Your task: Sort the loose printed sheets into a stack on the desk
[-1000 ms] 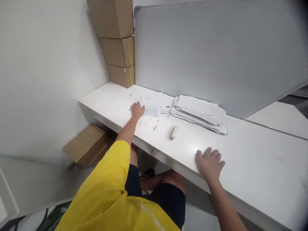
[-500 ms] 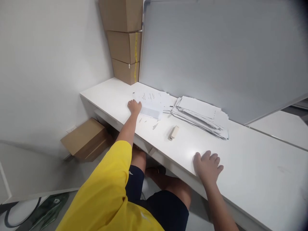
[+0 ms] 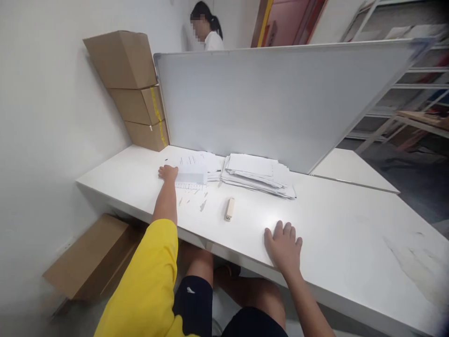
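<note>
My left hand (image 3: 168, 172) rests at the left edge of some loose printed papers (image 3: 192, 168), fingers apart and thumb side touching the sheets. It grips nothing that I can make out. My right hand (image 3: 284, 245) lies flat near the table's front edge with its fingers spread and nothing in it. Between the two hands, closer to the right one, a small cream stapler (image 3: 230, 208) lies on the white table (image 3: 336, 229). Behind the stapler is a thick, uneven stack of papers (image 3: 257, 174).
Cardboard boxes (image 3: 140, 105) are piled at the table's back left corner. A whiteboard (image 3: 252, 103) stands along the back edge, with a person (image 3: 213, 40) beyond it. Another cardboard box (image 3: 94, 252) sits below on the left. Shelving (image 3: 403, 86) is at the far right.
The view has lifted and turned right, bringing the person and shelving into sight. Both hands stay on the table; the left fingers look flatter. The stapler and paper stack have not visibly moved.
</note>
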`<state>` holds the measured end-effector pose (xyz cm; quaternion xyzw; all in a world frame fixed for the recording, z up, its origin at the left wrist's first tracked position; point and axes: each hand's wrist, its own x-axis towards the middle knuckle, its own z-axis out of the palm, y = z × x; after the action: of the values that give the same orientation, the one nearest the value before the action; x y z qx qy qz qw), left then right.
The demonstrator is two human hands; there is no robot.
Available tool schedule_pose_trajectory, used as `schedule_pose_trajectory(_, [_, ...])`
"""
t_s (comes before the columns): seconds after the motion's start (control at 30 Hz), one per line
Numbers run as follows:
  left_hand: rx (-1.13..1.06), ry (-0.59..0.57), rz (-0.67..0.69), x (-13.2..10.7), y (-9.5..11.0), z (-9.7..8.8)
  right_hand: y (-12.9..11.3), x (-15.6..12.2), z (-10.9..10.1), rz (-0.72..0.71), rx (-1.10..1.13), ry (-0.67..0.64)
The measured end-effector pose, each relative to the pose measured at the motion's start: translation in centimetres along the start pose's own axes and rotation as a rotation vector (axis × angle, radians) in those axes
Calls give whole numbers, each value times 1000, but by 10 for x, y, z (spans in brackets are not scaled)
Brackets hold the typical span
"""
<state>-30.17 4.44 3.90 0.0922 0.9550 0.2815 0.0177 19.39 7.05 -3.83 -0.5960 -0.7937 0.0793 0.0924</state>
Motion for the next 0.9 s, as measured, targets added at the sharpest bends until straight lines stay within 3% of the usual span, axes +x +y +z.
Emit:
schedule_pose_trajectory(0.2, [-40, -6, -62, 23, 9, -4, 3, 4, 15, -7, 32, 28])
schedule_pose_trajectory(0.37, [-32, -22, -40, 39, 12, 6, 0, 1, 8, -2, 15, 18])
schedule_pose_trajectory(0.57, [-75, -66, 90, 51, -7, 13, 5, 1, 6, 12, 14, 10])
schedule_pose_trajectory(0.73, [-185, -84, 231, 43, -21, -1, 11, 1, 8, -24, 62, 9])
schedule_pose_trajectory(0.9, [-229, -55, 218, 24, -39, -26, 11, 0, 2, -34, 82, -6])
